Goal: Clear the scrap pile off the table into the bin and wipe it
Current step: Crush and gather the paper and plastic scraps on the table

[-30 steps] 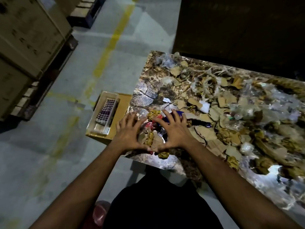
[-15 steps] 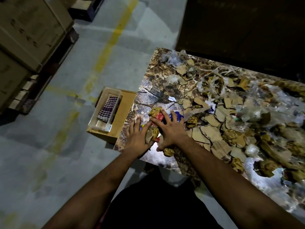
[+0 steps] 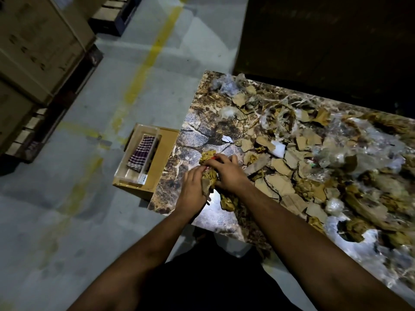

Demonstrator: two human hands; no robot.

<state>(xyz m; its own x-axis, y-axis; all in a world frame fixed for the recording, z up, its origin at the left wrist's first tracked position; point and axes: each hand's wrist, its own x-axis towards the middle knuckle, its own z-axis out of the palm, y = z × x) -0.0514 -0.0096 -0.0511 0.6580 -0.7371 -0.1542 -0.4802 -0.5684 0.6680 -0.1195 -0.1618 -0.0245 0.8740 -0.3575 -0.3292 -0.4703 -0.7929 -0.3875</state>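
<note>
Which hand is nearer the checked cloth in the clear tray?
Left. The left hand grips the scrap bundle just right of the tray's checked cloth; the right hand holds the bundle's far side, farther away.

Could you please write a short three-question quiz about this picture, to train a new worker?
1. True or false: both hands grip one bundle of scraps near the table's corner.
2. Where does the checked cloth lie? A) on the table B) in a clear tray on a cardboard box beside the table C) on the floor
3. Fill in: most scraps left on the table are torn ____ pieces and clear plastic.

Key: 1 true, as the left hand and right hand close around it; 2 B; 3 cardboard.
</note>
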